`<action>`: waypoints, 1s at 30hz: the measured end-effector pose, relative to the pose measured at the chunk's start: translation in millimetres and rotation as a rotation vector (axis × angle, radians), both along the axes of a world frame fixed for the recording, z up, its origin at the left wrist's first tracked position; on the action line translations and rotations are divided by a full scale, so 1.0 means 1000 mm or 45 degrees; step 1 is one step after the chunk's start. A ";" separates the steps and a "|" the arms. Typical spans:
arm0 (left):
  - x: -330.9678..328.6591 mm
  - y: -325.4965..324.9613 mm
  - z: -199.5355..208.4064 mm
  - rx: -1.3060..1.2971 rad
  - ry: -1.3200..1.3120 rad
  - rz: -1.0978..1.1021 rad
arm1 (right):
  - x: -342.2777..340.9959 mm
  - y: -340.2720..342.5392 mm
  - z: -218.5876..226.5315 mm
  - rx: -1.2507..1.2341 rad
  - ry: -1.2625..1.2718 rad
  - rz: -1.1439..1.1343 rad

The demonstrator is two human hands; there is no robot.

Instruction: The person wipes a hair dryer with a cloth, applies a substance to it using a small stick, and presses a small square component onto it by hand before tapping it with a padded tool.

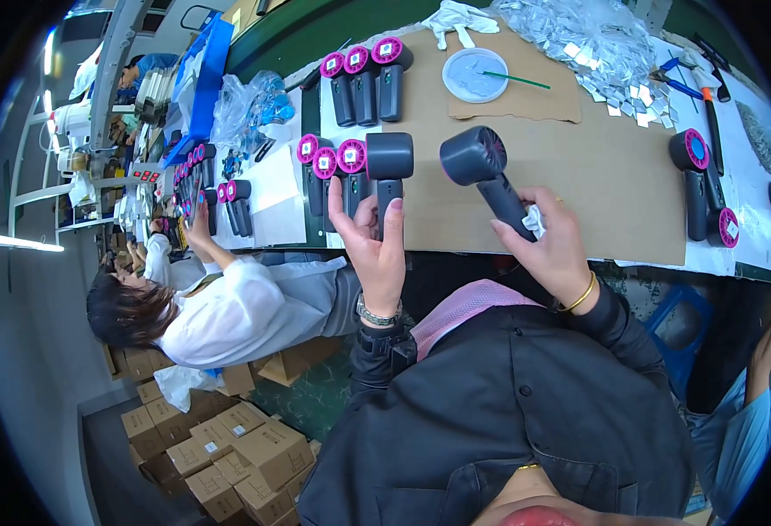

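Fan (390,156) up in the left fingers (340,210), second fan (475,156) in the right fingers (541,202)! Left thumb and lower fingers close round the handle while the index stands free alongside, a grip that seems meant to leave the head clear. On the right, thumb and fingers wrap the other handle, head tipped away up-left, and a white cloth (534,221) is bunched in the same grip, presumably to be handy. Just left of the left fingers, more fans (325,164) cluster, seemingly placed for easy reach. Beyond both sets of fingers sits a dish (466,85), green stick (521,81) across its rim, likely parked for ready pick-up. Cardboard (613,202) spreads beneath, probably shielding the desk (312,114).
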State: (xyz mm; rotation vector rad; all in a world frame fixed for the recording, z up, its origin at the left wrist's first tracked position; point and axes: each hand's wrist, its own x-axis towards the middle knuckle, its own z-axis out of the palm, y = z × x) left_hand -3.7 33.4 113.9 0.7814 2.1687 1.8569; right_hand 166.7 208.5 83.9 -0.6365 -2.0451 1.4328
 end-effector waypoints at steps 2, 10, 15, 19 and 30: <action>-0.001 -0.001 -0.004 -0.053 0.064 0.037 | -0.002 0.003 -0.002 -0.644 -0.138 0.234; 0.001 -0.002 -0.012 -0.140 0.214 0.109 | -0.009 0.012 -0.015 -1.653 0.026 0.324; -0.003 -0.001 -0.019 -0.179 0.231 0.082 | -0.005 0.006 -0.008 -1.323 0.002 0.137; 0.001 0.004 -0.030 -0.142 0.211 0.046 | 0.006 -0.002 -0.024 -0.621 -0.133 -0.103; 0.014 0.002 -0.030 -0.201 0.122 -0.039 | 0.018 0.003 -0.008 0.277 -0.213 -0.309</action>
